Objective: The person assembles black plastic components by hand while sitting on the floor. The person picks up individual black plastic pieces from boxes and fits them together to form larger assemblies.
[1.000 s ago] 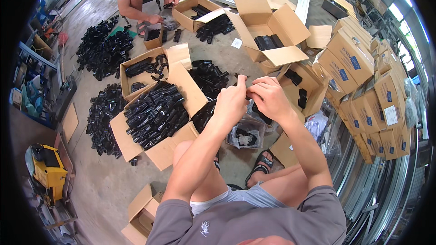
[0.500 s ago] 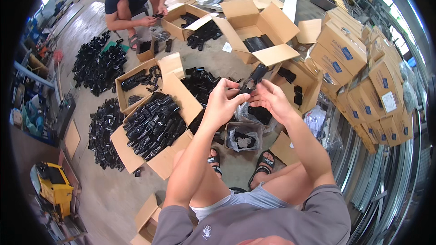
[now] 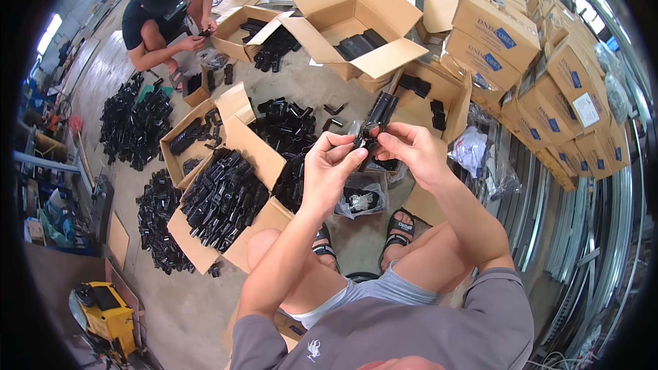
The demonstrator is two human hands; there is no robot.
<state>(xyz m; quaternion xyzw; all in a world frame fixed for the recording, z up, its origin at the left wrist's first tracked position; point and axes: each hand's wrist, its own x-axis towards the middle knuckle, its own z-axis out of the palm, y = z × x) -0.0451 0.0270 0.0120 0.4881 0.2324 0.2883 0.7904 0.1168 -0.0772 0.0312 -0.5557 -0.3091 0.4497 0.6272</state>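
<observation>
We are holding a single black part [image 3: 382,111] in both hands, to the right of the heaped carton [image 3: 255,147], which is serving as our reference. The left hand [image 3: 330,164] is pinching the part's near end between thumb and fingers; the right hand [image 3: 418,154] is gripping the same end from the opposite side. The longer body is pointing away from us, beyond the fingertips and clear of both palms. We are, in our judgement, working at some detail of that near end, though the fingers are hiding exactly what. The next move is probably calling for a steady left pinch and fine handling by the right. Also right of the heaped carton, nearer us than the part, a plastic-lined box [image 3: 348,207] is standing; a loose heap [image 3: 282,120] is lying just beyond the carton's right flap.
</observation>
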